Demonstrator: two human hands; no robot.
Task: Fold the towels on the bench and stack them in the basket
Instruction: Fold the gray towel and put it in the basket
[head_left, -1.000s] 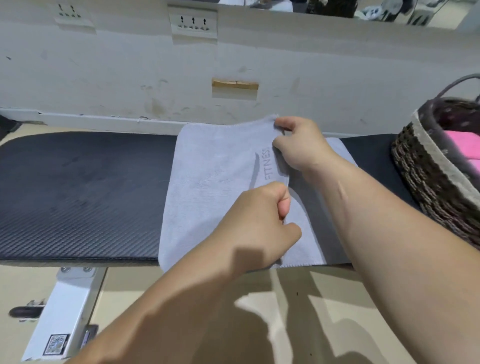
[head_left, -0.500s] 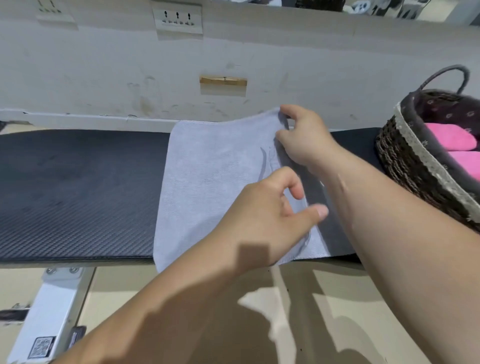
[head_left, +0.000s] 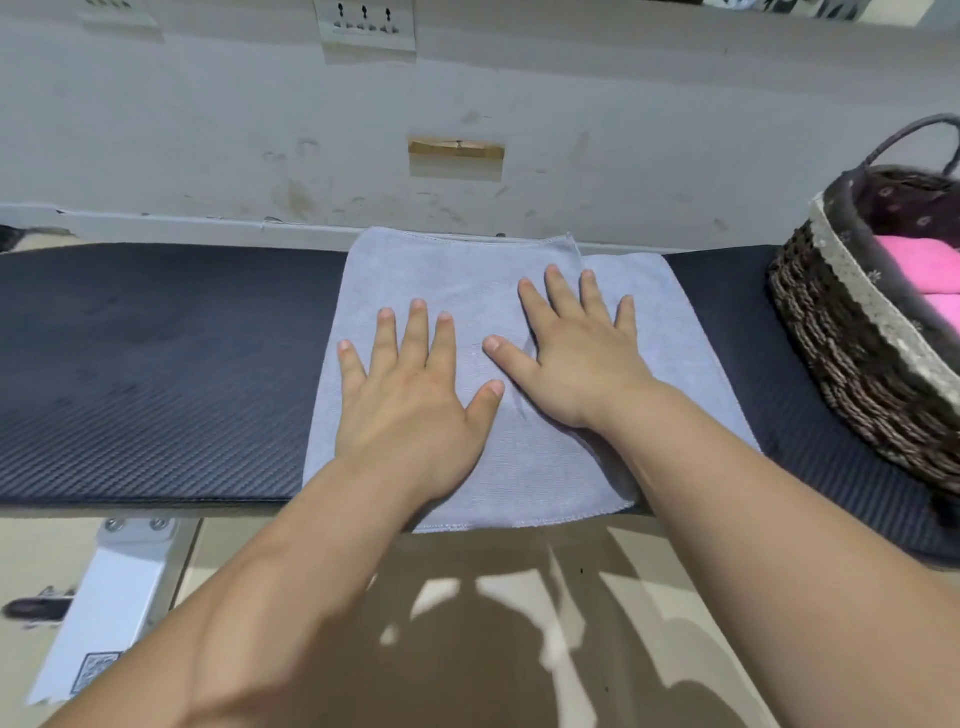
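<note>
A grey towel (head_left: 457, 275) lies folded over on the black padded bench (head_left: 156, 364), with a lower layer sticking out on its right side. My left hand (head_left: 410, 389) presses flat on the towel's middle, fingers spread. Beside it, my right hand (head_left: 576, 353) also lies flat on the towel with straight fingers. At the right edge stands a dark woven basket (head_left: 852, 364) with a handle, and pink folded towels (head_left: 924, 270) lie inside it.
A white wall (head_left: 208, 130) with sockets runs right behind the bench. The bench's white metal leg (head_left: 104, 608) stands at lower left on a beige floor. The left half of the bench is bare padding.
Both hands have let go of the towel's edge after folding it over to the left. They now lie flat and spread on top of it.
</note>
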